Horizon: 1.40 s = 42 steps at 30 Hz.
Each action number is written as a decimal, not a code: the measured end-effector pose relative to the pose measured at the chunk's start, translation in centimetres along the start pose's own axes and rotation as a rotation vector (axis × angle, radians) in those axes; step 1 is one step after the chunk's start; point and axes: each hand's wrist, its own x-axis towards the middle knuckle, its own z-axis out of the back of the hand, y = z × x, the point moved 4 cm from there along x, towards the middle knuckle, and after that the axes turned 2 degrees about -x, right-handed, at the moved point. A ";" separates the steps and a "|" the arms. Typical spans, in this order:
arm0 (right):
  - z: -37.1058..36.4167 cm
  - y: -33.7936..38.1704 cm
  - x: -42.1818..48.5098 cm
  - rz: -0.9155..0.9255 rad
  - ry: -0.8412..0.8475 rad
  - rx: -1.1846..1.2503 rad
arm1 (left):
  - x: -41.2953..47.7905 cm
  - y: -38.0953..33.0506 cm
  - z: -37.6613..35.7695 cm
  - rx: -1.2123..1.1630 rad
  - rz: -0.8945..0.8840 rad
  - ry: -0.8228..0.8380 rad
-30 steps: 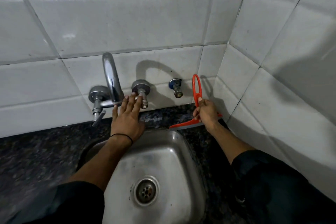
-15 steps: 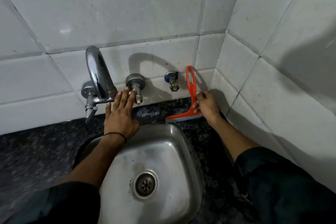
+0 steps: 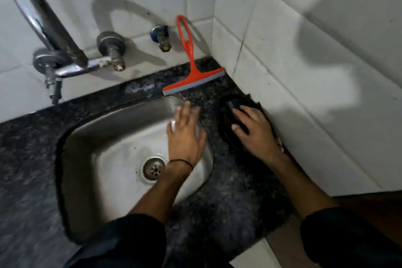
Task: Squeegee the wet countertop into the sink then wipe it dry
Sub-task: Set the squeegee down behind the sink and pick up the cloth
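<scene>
The orange squeegee [image 3: 191, 65] stands on the dark speckled countertop [image 3: 228, 191] in the back right corner, handle leaning on the tiled wall, with no hand on it. My left hand [image 3: 185, 135] hovers flat with fingers apart over the right rim of the steel sink [image 3: 113, 137], holding nothing. My right hand [image 3: 254, 130] lies on a dark cloth [image 3: 227, 113] that sits on the counter against the right wall, fingers curled onto it. Much of the cloth is hidden under the hand.
A curved chrome faucet [image 3: 43, 19] and its tap handle [image 3: 112, 47] stick out from the back wall over the sink. A small blue-collared valve [image 3: 162, 38] sits left of the squeegee handle. The drain [image 3: 153, 168] is at the sink's middle. Tiled walls close the back and right.
My right hand let go of the squeegee, left it leaning on the wall, and came down onto the dark cloth. My left hand moved from the tap to the sink's right rim.
</scene>
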 end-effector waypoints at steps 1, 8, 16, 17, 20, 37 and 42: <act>-0.6 -0.2 -0.5 -0.005 0.075 -0.091 | -1.0 -0.9 -1.9 0.014 -0.007 0.098; -2.7 -0.9 -0.5 -0.118 0.190 -0.257 | -4.2 -1.3 -6.6 0.196 -0.025 0.409; -1.3 0.0 1.3 -0.139 0.126 -0.282 | -3.6 -1.4 -6.0 0.118 -0.017 0.481; -1.1 0.2 1.6 -0.140 0.150 -0.286 | -3.5 -1.2 -5.5 0.100 -0.028 0.472; 0.4 0.7 2.9 -0.155 0.145 -0.197 | -3.2 0.0 -3.6 0.007 -0.046 0.390; -6.2 40.0 -5.7 0.021 0.547 0.908 | -27.1 24.7 20.7 -0.275 0.607 -0.241; -11.1 52.5 -13.4 0.108 0.773 0.870 | -41.5 31.7 26.4 -0.263 0.839 -0.414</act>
